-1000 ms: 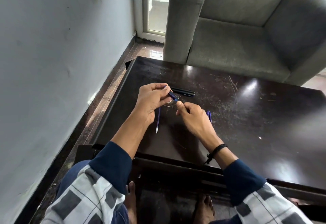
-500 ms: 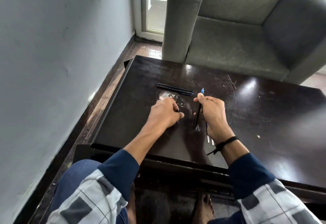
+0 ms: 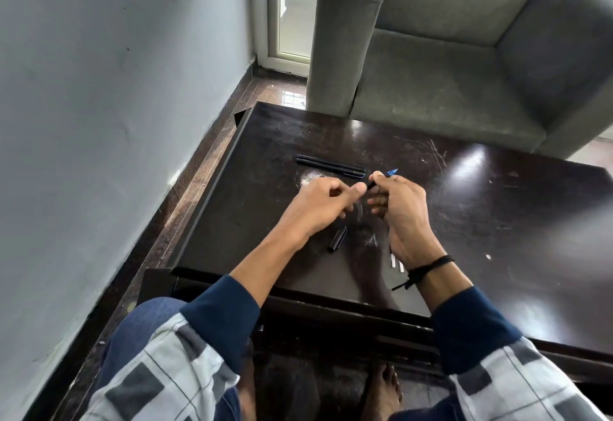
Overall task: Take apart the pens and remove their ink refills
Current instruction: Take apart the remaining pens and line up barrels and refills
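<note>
My right hand point(image 3: 398, 208) grips a pen point(image 3: 381, 178) with a black body and a blue tip that points away to the right. My left hand point(image 3: 318, 203) has curled fingers, and its thumb meets the pen's black near end. Another whole black pen point(image 3: 331, 166) lies across the table just beyond my hands. A short black pen piece point(image 3: 337, 239) lies on the table below my left hand. Two thin white refills point(image 3: 397, 262) show beside my right wrist, partly hidden by it.
The dark scratched table point(image 3: 497, 221) stretches to the right. A grey armchair point(image 3: 447, 72) stands right behind it. A grey wall point(image 3: 116, 122) runs along the left, with a strip of floor between it and the table's edge.
My left hand has lifted off the table and come up to the pen in my right hand. The short black piece now lies uncovered where that hand rested.
</note>
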A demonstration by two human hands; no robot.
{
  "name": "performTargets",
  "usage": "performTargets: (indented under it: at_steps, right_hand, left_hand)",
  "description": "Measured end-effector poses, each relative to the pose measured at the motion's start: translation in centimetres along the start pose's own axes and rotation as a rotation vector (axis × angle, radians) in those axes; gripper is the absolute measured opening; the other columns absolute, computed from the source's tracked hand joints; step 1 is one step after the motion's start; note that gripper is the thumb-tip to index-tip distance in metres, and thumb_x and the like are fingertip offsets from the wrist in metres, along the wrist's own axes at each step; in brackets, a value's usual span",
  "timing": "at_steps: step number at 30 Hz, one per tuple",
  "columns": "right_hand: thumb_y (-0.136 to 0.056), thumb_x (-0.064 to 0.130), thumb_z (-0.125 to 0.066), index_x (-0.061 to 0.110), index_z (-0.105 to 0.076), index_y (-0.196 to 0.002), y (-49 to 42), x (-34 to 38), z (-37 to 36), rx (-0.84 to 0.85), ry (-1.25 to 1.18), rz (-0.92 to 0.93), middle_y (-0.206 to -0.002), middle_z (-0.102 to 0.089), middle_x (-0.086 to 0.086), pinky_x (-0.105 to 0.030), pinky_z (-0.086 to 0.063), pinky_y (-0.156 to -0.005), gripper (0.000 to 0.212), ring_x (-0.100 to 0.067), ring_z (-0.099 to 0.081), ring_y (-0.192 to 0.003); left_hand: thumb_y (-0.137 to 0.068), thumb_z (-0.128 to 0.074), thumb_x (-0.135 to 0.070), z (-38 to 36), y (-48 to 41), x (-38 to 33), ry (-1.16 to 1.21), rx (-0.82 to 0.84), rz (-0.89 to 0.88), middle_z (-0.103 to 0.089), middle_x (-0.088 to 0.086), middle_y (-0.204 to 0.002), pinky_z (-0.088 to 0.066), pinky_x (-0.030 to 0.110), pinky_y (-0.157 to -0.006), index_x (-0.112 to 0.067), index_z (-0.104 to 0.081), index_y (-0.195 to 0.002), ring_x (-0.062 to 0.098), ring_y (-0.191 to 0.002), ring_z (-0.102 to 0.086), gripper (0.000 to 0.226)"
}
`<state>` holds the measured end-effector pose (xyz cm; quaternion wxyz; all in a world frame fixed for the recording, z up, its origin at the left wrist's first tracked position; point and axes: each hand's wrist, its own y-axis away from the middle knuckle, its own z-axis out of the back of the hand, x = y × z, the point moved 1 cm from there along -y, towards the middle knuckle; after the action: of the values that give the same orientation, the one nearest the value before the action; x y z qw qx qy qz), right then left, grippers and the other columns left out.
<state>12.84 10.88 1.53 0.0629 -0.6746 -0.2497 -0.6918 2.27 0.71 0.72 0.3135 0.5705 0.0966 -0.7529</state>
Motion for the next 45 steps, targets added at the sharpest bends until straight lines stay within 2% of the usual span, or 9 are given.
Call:
performTargets:
  at_steps: [3, 5, 8, 12, 22, 32, 37, 40, 45]
  right_hand:
    - [-0.096, 0.010, -0.066, 0.007, -0.069, -0.097, 0.5, 0.3, -0.1, 0.081, -0.135, -0.064, -0.070, -0.069, -0.005, -0.019, -0.049, -0.052, 0.005, -0.012, -0.062, -0.060]
    - [-0.094, 0.009, -0.068, 0.007, -0.070, -0.097, 0.6, 0.4, -0.2, 0.118, -0.202, -0.100, -0.075, -0.073, -0.009, -0.019, -0.051, -0.054, 0.003, -0.012, -0.065, -0.060]
    - [-0.093, 0.005, -0.068, 0.007, -0.070, -0.096, 0.7, 0.4, -0.2, 0.155, -0.271, -0.128, -0.085, -0.076, -0.014, -0.019, -0.055, -0.058, 0.004, -0.013, -0.068, -0.063]
    - [-0.089, 0.001, -0.070, 0.005, -0.071, -0.093, 0.8, 0.3, -0.3, 0.251, -0.225, -0.125, -0.090, -0.076, -0.015, -0.019, -0.057, -0.064, 0.005, -0.015, -0.069, -0.070]
    - [-0.097, 0.012, -0.068, 0.004, -0.074, -0.091, 0.9, -0.5, -0.7, 0.316, 0.176, 0.026, -0.077, -0.075, -0.011, -0.018, -0.051, -0.060, 0.011, -0.010, -0.062, -0.061]
    - [-0.093, 0.017, -0.073, 0.019, -0.071, -0.080, 1.3, -1.3, -1.6, 0.091, 0.600, 0.398, -0.068, -0.073, 0.003, -0.034, -0.054, -0.065, 0.013, -0.018, -0.069, -0.066]
    - [-0.091, 0.013, -0.075, 0.018, -0.072, -0.084, 1.2, -1.2, -1.4, 0.086, 0.506, 0.378, -0.072, -0.074, 0.001, -0.032, -0.057, -0.069, 0.009, -0.016, -0.071, -0.070]
    - [-0.092, 0.010, -0.074, 0.016, -0.071, -0.081, 1.0, -1.1, -1.2, 0.107, 0.392, 0.317, -0.070, -0.074, -0.002, -0.036, -0.057, -0.070, 0.013, -0.015, -0.069, -0.065]
    - [-0.094, 0.008, -0.072, 0.008, -0.069, -0.084, 1.1, -0.9, -1.3, 0.137, 0.260, 0.229, -0.066, -0.070, -0.002, -0.023, -0.051, -0.061, 0.010, -0.009, -0.063, -0.060]
  left_hand:
    - [-0.089, -0.077, -0.027, 0.3, 0.0, -0.1, 0.161, -0.033, -0.008, -0.074, 0.005, -0.078, -0.056, 0.025, -0.063, -0.016, -0.073, -0.092, 0.010, -0.063, -0.066, 0.012]
    - [-0.086, -0.078, -0.011, 0.9, 0.0, -0.3, 0.368, -0.062, 0.044, -0.070, 0.006, -0.074, -0.054, 0.019, -0.056, -0.005, -0.073, -0.096, 0.010, -0.059, -0.063, 0.012]
    - [-0.085, -0.076, -0.001, 2.3, -0.2, -0.6, 0.672, -0.099, 0.109, -0.071, 0.012, -0.079, -0.059, 0.018, -0.061, 0.005, -0.071, -0.103, 0.015, -0.066, -0.067, 0.019]
    - [-0.091, -0.071, -0.007, 2.9, -0.6, -0.6, 0.847, -0.110, 0.112, -0.072, 0.017, -0.093, -0.062, 0.024, -0.073, 0.006, -0.068, -0.111, 0.020, -0.082, -0.071, 0.023]
    - [-0.102, -0.058, -0.015, 2.6, -0.6, -0.4, 0.747, -0.127, 0.089, -0.075, 0.022, -0.104, -0.062, 0.036, -0.084, -0.002, -0.066, -0.108, 0.031, -0.096, -0.074, 0.016]
    - [-0.097, -0.066, -0.011, 1.9, -0.8, 0.0, 0.786, -0.250, 0.108, -0.075, 0.016, -0.086, -0.063, 0.030, -0.068, 0.006, -0.068, -0.100, 0.027, -0.081, -0.076, 0.018]
    - [-0.091, -0.075, -0.017, 2.0, -0.8, 0.1, 0.817, -0.204, 0.131, -0.075, 0.019, -0.096, -0.062, 0.029, -0.071, 0.002, -0.068, -0.101, 0.026, -0.086, -0.076, 0.023]
    - [-0.092, -0.068, 0.001, 1.8, -0.5, -0.2, 0.817, -0.071, 0.108, -0.075, 0.019, -0.106, -0.062, 0.030, -0.082, -0.002, -0.065, -0.110, 0.023, -0.096, -0.074, 0.018]
    - [-0.092, -0.056, 0.016, 1.9, -0.6, -0.3, 0.788, -0.058, 0.079, -0.076, 0.018, -0.103, -0.062, 0.030, -0.084, 0.002, -0.064, -0.117, 0.022, -0.097, -0.074, 0.030]
